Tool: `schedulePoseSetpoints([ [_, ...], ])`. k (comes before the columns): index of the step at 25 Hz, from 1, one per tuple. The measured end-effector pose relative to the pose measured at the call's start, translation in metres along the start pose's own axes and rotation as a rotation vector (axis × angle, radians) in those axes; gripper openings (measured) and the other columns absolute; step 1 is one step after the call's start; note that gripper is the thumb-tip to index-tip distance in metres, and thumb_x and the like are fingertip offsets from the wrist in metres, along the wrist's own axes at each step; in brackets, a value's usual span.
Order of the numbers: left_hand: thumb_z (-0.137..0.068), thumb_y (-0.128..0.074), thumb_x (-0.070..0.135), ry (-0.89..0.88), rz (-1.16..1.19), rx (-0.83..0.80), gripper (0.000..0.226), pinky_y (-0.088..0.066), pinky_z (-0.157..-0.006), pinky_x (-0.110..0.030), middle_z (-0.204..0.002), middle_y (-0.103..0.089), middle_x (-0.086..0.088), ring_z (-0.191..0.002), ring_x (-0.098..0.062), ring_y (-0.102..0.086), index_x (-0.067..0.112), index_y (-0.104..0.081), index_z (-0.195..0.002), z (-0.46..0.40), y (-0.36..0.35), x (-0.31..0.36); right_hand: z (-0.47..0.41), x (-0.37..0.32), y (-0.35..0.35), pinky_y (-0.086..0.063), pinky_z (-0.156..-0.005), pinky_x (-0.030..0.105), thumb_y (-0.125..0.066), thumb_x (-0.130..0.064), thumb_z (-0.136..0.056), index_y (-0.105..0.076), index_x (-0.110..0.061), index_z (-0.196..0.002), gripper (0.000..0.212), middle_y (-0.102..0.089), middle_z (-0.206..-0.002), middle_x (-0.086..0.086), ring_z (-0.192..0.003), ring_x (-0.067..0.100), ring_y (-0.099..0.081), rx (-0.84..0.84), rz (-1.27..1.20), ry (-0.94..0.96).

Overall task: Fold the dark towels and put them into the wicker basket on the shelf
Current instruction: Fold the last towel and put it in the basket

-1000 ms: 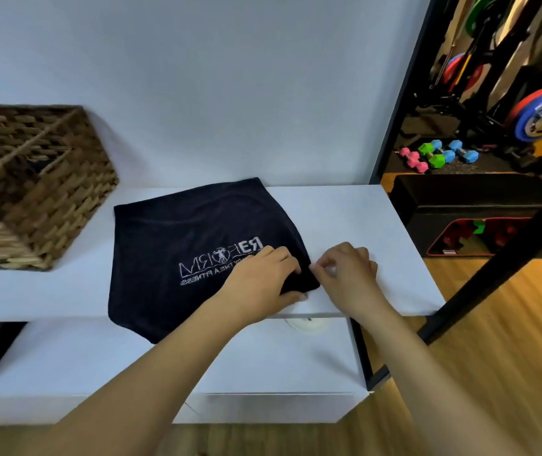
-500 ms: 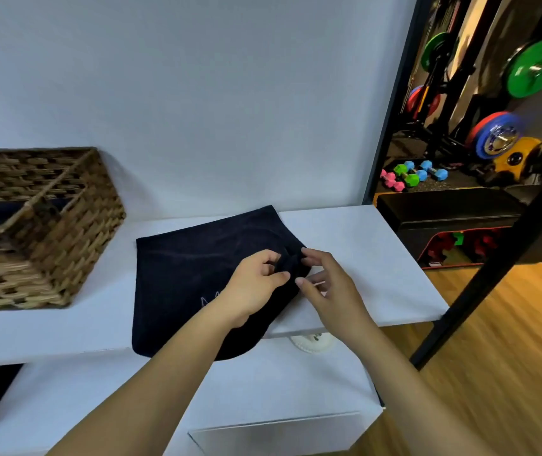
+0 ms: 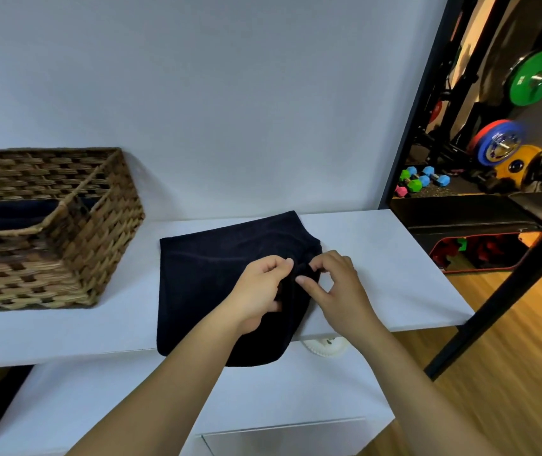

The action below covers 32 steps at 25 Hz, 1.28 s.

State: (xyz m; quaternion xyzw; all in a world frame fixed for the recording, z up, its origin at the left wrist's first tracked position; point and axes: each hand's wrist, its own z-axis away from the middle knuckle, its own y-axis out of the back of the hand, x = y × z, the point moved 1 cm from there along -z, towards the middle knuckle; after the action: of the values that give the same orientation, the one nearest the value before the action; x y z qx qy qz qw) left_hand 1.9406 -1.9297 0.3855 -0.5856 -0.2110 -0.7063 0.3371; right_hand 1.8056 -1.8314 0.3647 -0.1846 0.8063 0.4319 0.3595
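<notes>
A dark navy towel [image 3: 210, 278] lies on the white shelf [image 3: 378, 258], its near edge hanging over the front. My left hand [image 3: 259, 291] and my right hand [image 3: 335, 284] meet at the towel's right side, and both pinch a raised fold of the cloth between thumb and fingers. The wicker basket [image 3: 75, 245] stands at the left of the shelf against the wall. Dark folded cloth [image 3: 9, 213] lies inside it.
A lower white shelf [image 3: 296, 390] runs under the top one, with a small white object [image 3: 324, 347] tucked below the top board. A black frame post [image 3: 506, 291] slants at the right. Dumbbells [image 3: 422, 179] and weight plates [image 3: 497, 143] are behind it.
Both hands have lifted the towel's near right corner and carried it away from me over the towel. The white logo is now covered. The view has tilted upward.
</notes>
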Motion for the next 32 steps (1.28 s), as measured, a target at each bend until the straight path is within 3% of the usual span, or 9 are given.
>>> schedulePoseSetpoints([
  [7, -0.103, -0.057, 0.021, -0.125, -0.066, 0.136, 0.02, -0.058, -0.085, -0.044, -0.1, -0.076, -0.007, -0.092, -0.025, -0.072, 0.016, -0.07, -0.117, 0.003, 0.014, 0.01, 0.001, -0.016, 0.01, -0.04, -0.091, 0.018, -0.075, -0.024, -0.088, -0.066, -0.03, -0.095, 0.013, -0.063, -0.101, -0.019, -0.109, 0.009, -0.052, 0.038, -0.074, 0.093],
  [11, -0.102, -0.056, 0.016, -0.195, -0.114, 0.141, 0.017, -0.057, -0.088, -0.051, -0.093, -0.076, -0.001, -0.087, -0.024, -0.07, 0.019, -0.073, -0.102, 0.009, 0.018, 0.022, -0.007, -0.028, 0.023, -0.035, -0.08, 0.009, -0.076, -0.03, -0.085, -0.06, -0.042, -0.082, 0.02, -0.056, -0.089, -0.017, -0.098, 0.007, -0.05, 0.009, 0.013, 0.131],
  [13, -0.103, -0.052, 0.007, -0.249, -0.143, 0.101, 0.025, -0.057, -0.079, -0.038, -0.088, -0.075, 0.001, -0.08, -0.016, -0.068, 0.021, -0.071, -0.096, 0.016, 0.014, 0.028, -0.013, -0.038, 0.028, -0.037, -0.08, 0.011, -0.073, -0.026, -0.09, -0.069, -0.036, -0.09, 0.01, -0.06, -0.088, -0.022, -0.095, 0.007, -0.052, -0.018, 0.014, 0.203],
  [15, -0.101, -0.048, -0.002, -0.319, -0.198, 0.059, 0.033, -0.057, -0.083, -0.029, -0.095, -0.077, 0.001, -0.087, -0.015, -0.072, 0.021, -0.072, -0.102, 0.024, 0.011, 0.032, -0.019, -0.047, 0.029, -0.04, -0.079, 0.014, -0.071, -0.018, -0.092, -0.071, -0.031, -0.091, 0.012, -0.061, -0.087, -0.028, -0.088, 0.007, -0.055, -0.033, -0.039, 0.232],
  [18, -0.099, -0.048, -0.005, -0.389, -0.212, 0.054, 0.035, -0.055, -0.092, -0.025, -0.102, -0.077, 0.001, -0.101, -0.013, -0.072, 0.019, -0.073, -0.109, 0.034, 0.006, 0.039, -0.027, -0.056, 0.024, -0.044, -0.066, 0.028, -0.068, -0.018, -0.094, -0.064, -0.023, -0.08, 0.016, -0.062, -0.074, -0.011, -0.069, 0.012, -0.054, -0.051, -0.152, 0.154],
  [21, -0.101, -0.054, 0.007, -0.405, -0.198, 0.155, 0.028, -0.051, -0.083, -0.017, -0.091, -0.077, 0.008, -0.089, -0.003, -0.07, 0.026, -0.074, -0.099, 0.039, 0.008, 0.041, -0.028, -0.057, 0.018, -0.04, -0.059, 0.028, -0.067, -0.018, -0.094, -0.06, -0.017, -0.078, 0.018, -0.056, -0.066, -0.004, -0.06, 0.007, -0.046, -0.033, -0.23, 0.113],
  [24, -0.101, -0.058, 0.013, -0.411, -0.204, 0.165, 0.019, -0.052, -0.082, -0.023, -0.087, -0.075, 0.005, -0.085, -0.007, -0.068, 0.018, -0.075, -0.097, 0.041, 0.011, 0.042, -0.031, -0.058, 0.015, -0.036, -0.058, 0.024, -0.07, -0.019, -0.092, -0.055, -0.018, -0.077, 0.021, -0.05, -0.062, -0.007, -0.058, 0.009, -0.043, -0.05, -0.28, 0.068],
  [29, -0.094, -0.07, 0.015, -0.415, -0.227, 0.098, 0.005, -0.049, -0.08, -0.028, -0.082, -0.067, 0.001, -0.081, -0.012, -0.061, 0.014, -0.069, -0.089, 0.043, 0.023, 0.045, -0.044, -0.056, 0.012, -0.04, -0.059, 0.035, -0.074, -0.036, -0.082, -0.052, -0.02, -0.07, 0.029, -0.05, -0.062, -0.001, -0.06, 0.014, -0.044, -0.157, -0.433, 0.018],
  [32, -0.092, -0.07, 0.007, -0.388, -0.236, 0.172, 0.012, -0.049, -0.081, -0.025, -0.078, -0.069, 0.004, -0.077, -0.01, -0.062, 0.014, -0.068, -0.084, 0.043, 0.043, 0.059, -0.047, -0.037, 0.01, -0.04, -0.061, 0.032, -0.074, -0.044, -0.084, -0.051, -0.023, -0.07, 0.035, -0.052, -0.065, 0.003, -0.062, 0.012, -0.046, -0.264, -0.307, 0.044],
])
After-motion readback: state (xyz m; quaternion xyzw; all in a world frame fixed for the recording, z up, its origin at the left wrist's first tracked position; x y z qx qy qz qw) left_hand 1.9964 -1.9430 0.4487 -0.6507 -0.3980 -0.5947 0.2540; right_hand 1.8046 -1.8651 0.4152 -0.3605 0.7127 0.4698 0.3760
